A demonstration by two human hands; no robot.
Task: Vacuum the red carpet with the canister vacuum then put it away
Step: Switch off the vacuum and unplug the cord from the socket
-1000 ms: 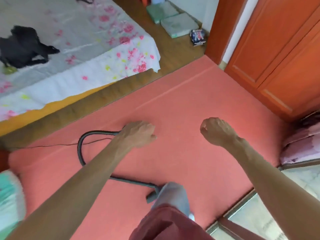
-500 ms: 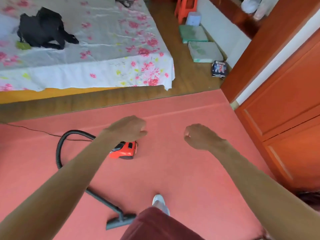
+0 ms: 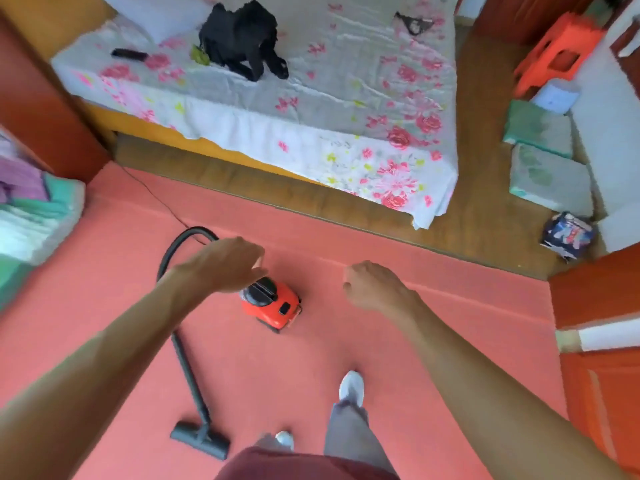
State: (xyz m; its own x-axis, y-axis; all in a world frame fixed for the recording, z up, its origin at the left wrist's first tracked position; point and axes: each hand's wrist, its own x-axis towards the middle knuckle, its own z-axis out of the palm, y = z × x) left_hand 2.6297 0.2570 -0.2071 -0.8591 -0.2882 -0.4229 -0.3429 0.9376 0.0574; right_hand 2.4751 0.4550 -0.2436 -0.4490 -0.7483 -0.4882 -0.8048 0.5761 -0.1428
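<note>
Both hands are empty: left hand (image 3: 225,265) spread loosely, right hand (image 3: 374,285) lightly curled. Red carpet (image 3: 485,306) covers the floor below. Canister vacuum (image 3: 273,306) sits on it just past the left hand's fingertips, nearer that hand. Its wand (image 3: 188,372) runs back toward the person, floor head (image 3: 201,441) near the feet.

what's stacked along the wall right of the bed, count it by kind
orange stool: 1
flat greenish packs: 2
pale blue box: 1
blue printed packet: 1
total: 5
</note>
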